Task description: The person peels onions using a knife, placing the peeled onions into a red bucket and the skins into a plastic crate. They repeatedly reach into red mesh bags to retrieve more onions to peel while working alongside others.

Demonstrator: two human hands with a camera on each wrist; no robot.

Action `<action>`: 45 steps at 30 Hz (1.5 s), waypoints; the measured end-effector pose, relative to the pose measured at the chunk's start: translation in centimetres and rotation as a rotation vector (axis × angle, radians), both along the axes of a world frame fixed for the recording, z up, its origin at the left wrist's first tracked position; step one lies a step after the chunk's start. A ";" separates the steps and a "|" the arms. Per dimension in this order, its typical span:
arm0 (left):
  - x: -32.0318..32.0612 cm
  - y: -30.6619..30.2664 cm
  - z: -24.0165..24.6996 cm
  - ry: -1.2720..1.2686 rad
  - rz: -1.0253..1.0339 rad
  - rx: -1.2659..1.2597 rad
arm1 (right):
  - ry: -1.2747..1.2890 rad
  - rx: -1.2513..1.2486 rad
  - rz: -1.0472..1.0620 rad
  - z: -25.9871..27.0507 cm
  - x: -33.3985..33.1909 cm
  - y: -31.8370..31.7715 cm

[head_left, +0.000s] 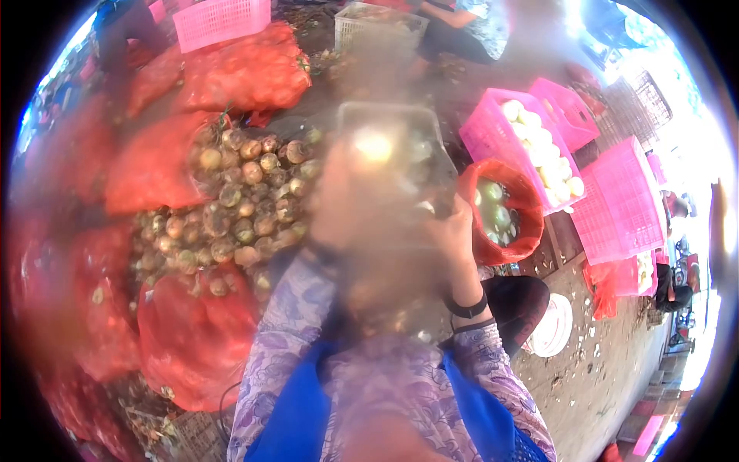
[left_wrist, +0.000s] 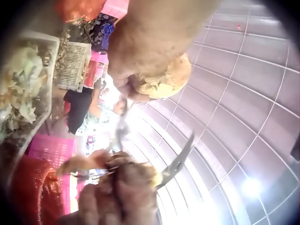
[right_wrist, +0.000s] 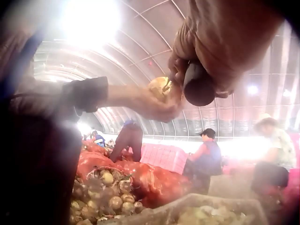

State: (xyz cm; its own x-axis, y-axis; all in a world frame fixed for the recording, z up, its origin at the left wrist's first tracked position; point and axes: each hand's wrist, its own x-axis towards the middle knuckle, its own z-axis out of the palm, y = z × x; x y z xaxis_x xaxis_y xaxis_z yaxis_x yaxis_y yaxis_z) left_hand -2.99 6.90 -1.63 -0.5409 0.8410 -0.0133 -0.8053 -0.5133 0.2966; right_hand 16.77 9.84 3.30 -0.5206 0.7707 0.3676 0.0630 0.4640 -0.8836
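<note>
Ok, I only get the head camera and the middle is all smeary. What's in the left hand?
Observer: The left hand holds a yellowish onion with ragged skin on it. The left wrist view shows it plainly.
Operator: And the other hand?
Observer: The right hand grips a dark round handle, which is clear in the right wrist view.
Operator: Handle of what?
Observer: A knife with a thin curved blade. Its tip points up, and it is apart from the onion.
</note>
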 end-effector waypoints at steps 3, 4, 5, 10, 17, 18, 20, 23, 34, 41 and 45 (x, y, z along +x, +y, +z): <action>1.5 -2.6 3.0 0.329 0.109 0.014 | -0.071 -0.070 -0.063 -1.7 0.7 2.1; 1.7 -3.1 3.6 0.493 0.158 0.021 | -0.069 -0.068 -0.059 -2.4 0.9 3.2; 1.5 -3.0 3.8 0.495 0.161 0.023 | -0.119 0.049 -0.042 -3.0 0.9 4.5; 2.1 -3.4 5.1 0.847 0.342 -0.250 | -0.158 0.212 0.086 -1.8 2.1 6.4; 1.6 -4.1 5.8 1.239 0.518 -0.091 | -0.304 0.404 0.292 2.2 3.1 4.6; 1.5 -4.2 6.0 1.258 0.484 -0.071 | -0.301 0.459 0.326 2.5 3.1 4.7; 1.5 -4.3 6.2 1.277 0.451 -0.049 | -0.311 0.440 0.333 3.5 3.3 4.3; 1.5 -4.6 6.2 1.299 0.401 -0.063 | -0.343 0.645 0.359 3.1 4.4 5.7; 1.1 -5.2 5.2 1.194 0.000 -0.075 | -0.635 0.757 0.746 2.0 7.8 9.4; 1.8 -4.4 4.7 1.468 0.209 -0.211 | -0.302 -0.141 0.368 -1.5 5.6 1.7; 2.7 -3.7 4.7 1.571 0.406 -0.243 | -0.276 0.417 0.407 -1.3 4.9 -0.2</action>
State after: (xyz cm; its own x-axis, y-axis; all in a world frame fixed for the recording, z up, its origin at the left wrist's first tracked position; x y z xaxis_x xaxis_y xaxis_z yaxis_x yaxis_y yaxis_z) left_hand -0.30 3.22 3.12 -0.3221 0.7090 0.6273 0.5138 -0.4256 0.7449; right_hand 21.72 9.62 2.02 -0.8594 0.3133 0.4040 0.0092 0.7996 -0.6004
